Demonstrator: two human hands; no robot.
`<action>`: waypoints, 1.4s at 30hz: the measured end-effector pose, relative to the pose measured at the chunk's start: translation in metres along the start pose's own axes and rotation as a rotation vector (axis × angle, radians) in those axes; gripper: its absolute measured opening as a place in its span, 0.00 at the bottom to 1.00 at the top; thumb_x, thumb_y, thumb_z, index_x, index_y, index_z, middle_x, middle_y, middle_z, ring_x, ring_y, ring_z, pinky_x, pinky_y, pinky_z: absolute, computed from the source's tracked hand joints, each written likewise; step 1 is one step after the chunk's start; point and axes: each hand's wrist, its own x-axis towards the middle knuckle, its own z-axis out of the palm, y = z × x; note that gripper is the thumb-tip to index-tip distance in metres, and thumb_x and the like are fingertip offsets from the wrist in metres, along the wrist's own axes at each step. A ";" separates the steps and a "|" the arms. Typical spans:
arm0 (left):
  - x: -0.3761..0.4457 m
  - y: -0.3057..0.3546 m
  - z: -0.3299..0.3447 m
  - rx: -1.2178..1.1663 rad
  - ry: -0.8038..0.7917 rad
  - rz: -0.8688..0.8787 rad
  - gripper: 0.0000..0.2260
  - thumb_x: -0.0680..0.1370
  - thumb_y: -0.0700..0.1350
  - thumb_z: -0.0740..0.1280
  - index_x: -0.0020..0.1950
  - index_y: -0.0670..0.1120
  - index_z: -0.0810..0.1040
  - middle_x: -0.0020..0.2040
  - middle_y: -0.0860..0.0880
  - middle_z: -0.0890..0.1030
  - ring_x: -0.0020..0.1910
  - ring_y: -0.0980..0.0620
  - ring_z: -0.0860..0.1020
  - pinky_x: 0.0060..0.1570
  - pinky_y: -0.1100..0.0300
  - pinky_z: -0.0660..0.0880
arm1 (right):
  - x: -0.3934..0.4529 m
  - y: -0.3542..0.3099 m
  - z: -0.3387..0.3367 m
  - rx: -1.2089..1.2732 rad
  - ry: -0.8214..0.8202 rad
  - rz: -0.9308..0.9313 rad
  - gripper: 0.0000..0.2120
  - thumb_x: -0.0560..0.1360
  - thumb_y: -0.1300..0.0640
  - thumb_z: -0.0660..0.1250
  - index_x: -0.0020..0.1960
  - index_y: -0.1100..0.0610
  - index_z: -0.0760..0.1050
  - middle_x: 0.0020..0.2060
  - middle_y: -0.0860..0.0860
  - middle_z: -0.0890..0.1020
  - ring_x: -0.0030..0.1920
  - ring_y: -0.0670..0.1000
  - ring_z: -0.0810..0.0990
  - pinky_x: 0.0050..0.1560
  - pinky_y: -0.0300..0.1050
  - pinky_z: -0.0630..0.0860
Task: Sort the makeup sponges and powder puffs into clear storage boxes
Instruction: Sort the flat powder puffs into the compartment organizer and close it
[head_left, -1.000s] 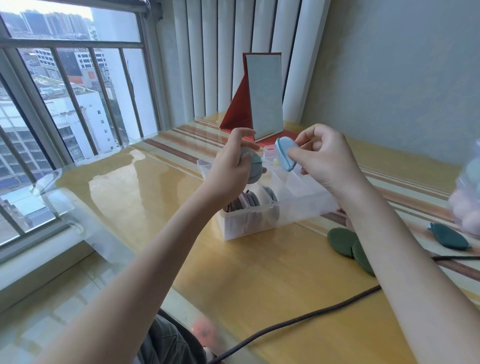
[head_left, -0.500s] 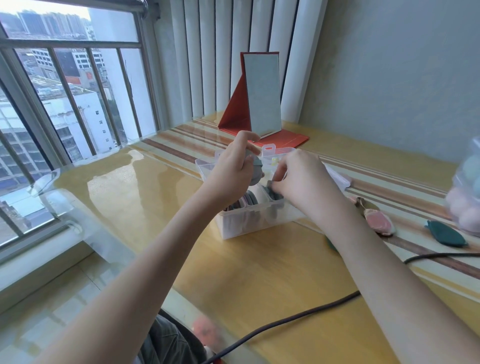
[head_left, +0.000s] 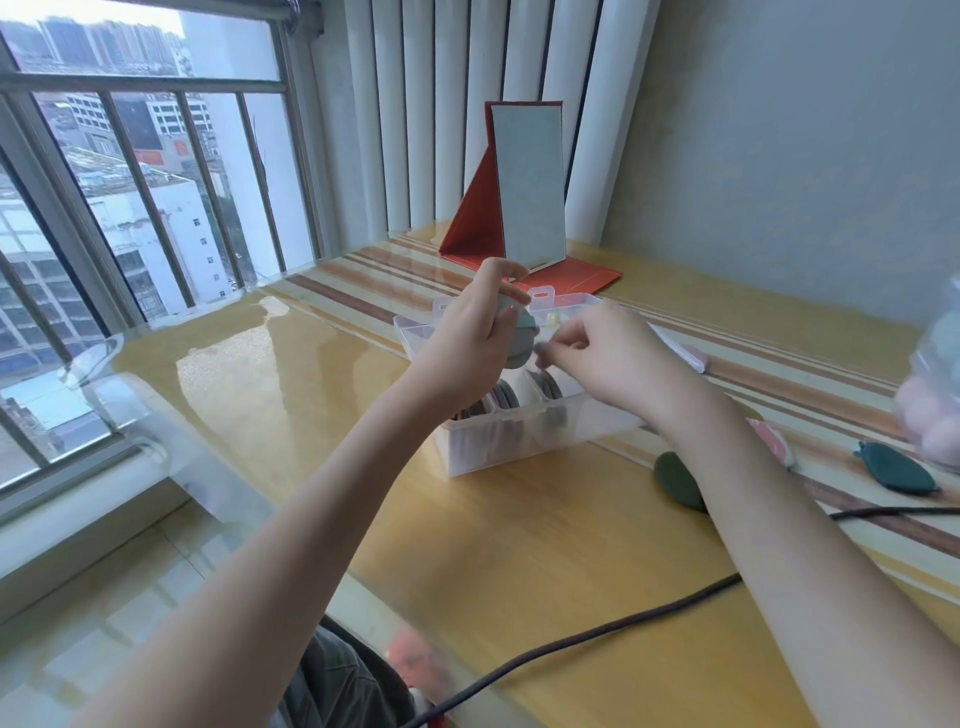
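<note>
A clear storage box (head_left: 519, 452) stands mid-table, with several round puffs (head_left: 506, 400) on edge in its near compartments. Above it my left hand (head_left: 467, 338) grips a small stack of grey-blue powder puffs (head_left: 522, 335). My right hand (head_left: 597, 358) hovers over the box with its fingers curled. Its fingertips are at the lower edge of that stack, and whether they pinch a puff is unclear. Loose on the table to the right lie a dark green puff (head_left: 675, 480), a pink puff (head_left: 774, 441) and a teal puff (head_left: 896, 470).
A red folding mirror (head_left: 527, 182) stands behind the box. A clear bag of pink and pale sponges (head_left: 935, 405) sits at the right edge. A dark cable (head_left: 571, 639) crosses the near table. The box lid (head_left: 685, 356) hangs open to the right. The window is at left.
My right hand carried a blue puff down into the box, left it there, and has come back up to the stack in my left hand. The left hand stayed put.
</note>
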 end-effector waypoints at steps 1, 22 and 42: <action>0.000 0.001 -0.001 -0.023 0.003 -0.001 0.14 0.81 0.36 0.55 0.67 0.43 0.65 0.57 0.48 0.77 0.57 0.52 0.73 0.56 0.58 0.72 | 0.001 0.000 -0.002 0.059 0.059 -0.016 0.15 0.80 0.52 0.63 0.44 0.61 0.82 0.30 0.53 0.76 0.31 0.51 0.73 0.28 0.35 0.67; 0.003 -0.011 -0.015 -0.603 0.158 -0.199 0.21 0.81 0.33 0.56 0.71 0.49 0.64 0.52 0.51 0.83 0.55 0.54 0.79 0.56 0.56 0.76 | 0.011 0.003 -0.004 0.675 0.184 0.023 0.09 0.75 0.55 0.65 0.38 0.58 0.72 0.29 0.47 0.79 0.31 0.40 0.80 0.38 0.45 0.75; 0.005 -0.001 0.008 0.444 -0.372 0.216 0.17 0.73 0.28 0.54 0.53 0.47 0.66 0.44 0.52 0.78 0.46 0.47 0.75 0.48 0.47 0.75 | 0.014 0.024 -0.023 0.380 0.252 0.045 0.14 0.69 0.53 0.68 0.30 0.54 0.65 0.27 0.50 0.71 0.31 0.49 0.77 0.28 0.38 0.73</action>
